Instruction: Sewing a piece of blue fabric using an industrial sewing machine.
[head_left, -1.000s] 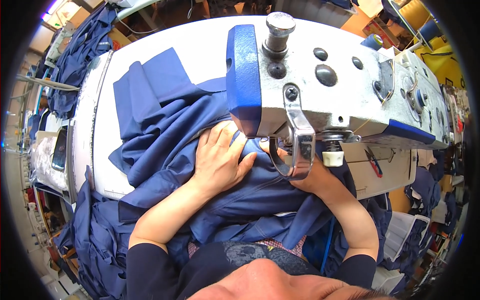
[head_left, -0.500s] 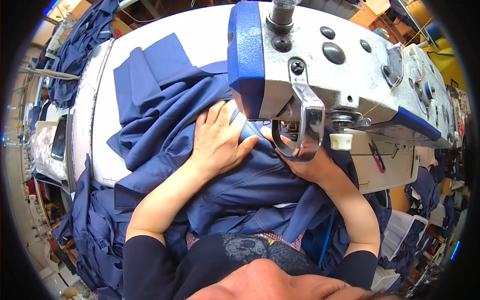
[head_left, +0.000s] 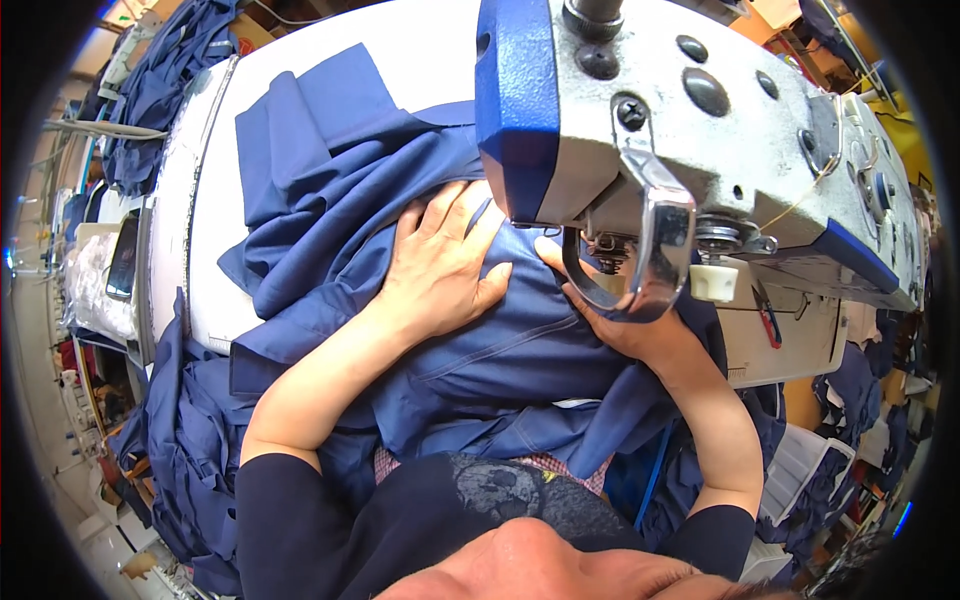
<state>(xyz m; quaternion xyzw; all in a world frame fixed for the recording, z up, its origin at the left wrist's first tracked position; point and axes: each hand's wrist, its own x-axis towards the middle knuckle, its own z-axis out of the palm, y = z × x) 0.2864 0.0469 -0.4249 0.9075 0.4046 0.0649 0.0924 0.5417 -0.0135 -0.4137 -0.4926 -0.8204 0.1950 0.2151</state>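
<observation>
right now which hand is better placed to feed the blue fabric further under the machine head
Probably the left hand: it lies flat and spread on the blue fabric, in plain view beside the sewing machine head. The right hand is tucked under the head, partly hidden.

Left hand (head_left: pixel 440 265) flat, fingers spread, right hand (head_left: pixel 610 320) partly hidden, forearms converging
</observation>
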